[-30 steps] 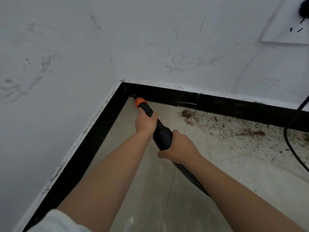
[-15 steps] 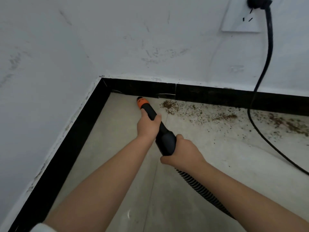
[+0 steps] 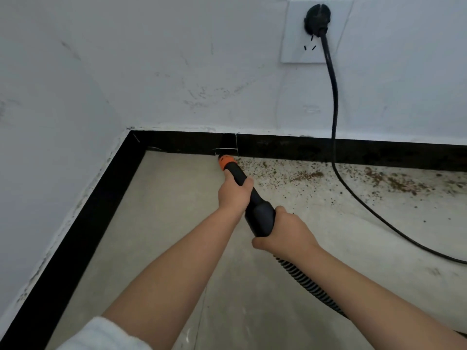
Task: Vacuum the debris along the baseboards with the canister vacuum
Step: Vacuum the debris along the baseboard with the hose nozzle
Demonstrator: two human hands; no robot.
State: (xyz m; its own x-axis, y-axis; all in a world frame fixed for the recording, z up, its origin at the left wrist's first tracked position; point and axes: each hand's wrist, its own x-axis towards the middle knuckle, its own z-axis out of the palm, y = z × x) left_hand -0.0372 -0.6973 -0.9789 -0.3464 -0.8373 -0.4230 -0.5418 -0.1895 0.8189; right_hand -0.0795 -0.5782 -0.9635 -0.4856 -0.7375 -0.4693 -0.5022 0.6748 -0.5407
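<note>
Moved out of the floor's corner along the back baseboard (image 3: 353, 152): orange nozzle tip (image 3: 225, 161) now touching the debris (image 3: 298, 174) edge.

nozzle (image 3: 249, 190) black, orange tip | hose (image 3: 305, 282) black ribbed | baseboard (image 3: 353, 151) black | debris (image 3: 303, 176) brown speckles, 2 o'clock of tip | wall (image 3: 177, 59) white
</note>
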